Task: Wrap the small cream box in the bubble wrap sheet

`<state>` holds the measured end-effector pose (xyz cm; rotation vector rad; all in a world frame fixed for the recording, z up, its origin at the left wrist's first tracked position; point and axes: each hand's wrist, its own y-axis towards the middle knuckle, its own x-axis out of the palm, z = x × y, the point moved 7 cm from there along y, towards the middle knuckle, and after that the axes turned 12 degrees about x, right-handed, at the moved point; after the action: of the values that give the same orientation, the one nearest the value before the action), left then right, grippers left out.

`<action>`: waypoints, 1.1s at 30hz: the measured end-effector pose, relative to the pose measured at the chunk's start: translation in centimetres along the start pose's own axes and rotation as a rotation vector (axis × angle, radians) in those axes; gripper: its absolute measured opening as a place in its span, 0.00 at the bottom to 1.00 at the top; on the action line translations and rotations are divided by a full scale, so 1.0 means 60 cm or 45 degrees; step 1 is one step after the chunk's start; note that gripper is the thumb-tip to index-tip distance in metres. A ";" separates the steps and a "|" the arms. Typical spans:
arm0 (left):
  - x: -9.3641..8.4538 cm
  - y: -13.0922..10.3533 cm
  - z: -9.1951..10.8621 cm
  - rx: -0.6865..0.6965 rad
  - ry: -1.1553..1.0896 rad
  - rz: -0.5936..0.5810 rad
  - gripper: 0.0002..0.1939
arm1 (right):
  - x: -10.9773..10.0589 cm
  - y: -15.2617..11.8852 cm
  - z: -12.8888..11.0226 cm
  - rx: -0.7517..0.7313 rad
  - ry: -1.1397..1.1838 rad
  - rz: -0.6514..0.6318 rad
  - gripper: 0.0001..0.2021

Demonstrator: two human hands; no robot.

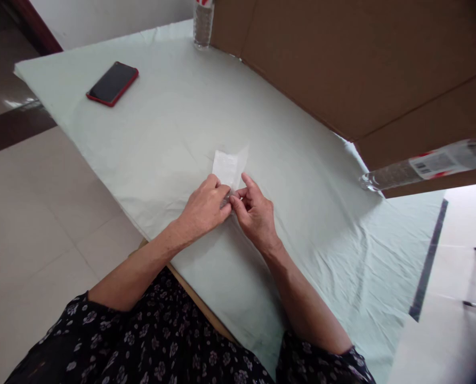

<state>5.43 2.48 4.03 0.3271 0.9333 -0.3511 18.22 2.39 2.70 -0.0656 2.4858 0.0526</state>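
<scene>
In the head view, both hands meet over the table (pixel 174 112), nearer the edge at the person's body than the far edge. The left hand (pixel 208 207) curls its fingers over the near end of a small white packet (pixel 225 166), gripping it; the right hand (pixel 256 210) pinches clear film at that same end between thumb and forefinger, its other fingers partly bent. The packet's white end points away from the person. A red-edged phone (pixel 113 84) lies near the table's left corner. At the far edge, a clear bottle (pixel 202 29) stands beside a cardboard panel (pixel 321 58); another bottle (pixel 397 175) is by the panel's right end.
</scene>
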 end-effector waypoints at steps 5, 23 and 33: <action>0.000 -0.007 -0.006 0.038 -0.112 0.066 0.10 | -0.003 -0.008 -0.012 -0.023 0.014 -0.167 0.28; 0.008 -0.013 -0.014 -0.115 -0.220 0.242 0.25 | -0.003 -0.022 -0.010 -0.090 0.122 -0.466 0.36; 0.014 -0.008 -0.015 -0.097 -0.188 0.217 0.28 | -0.034 0.050 0.040 -0.006 0.164 0.064 0.21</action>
<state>5.00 2.30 2.79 0.3040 0.7657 -0.1800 21.11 5.57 2.09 -0.0085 2.6163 0.0776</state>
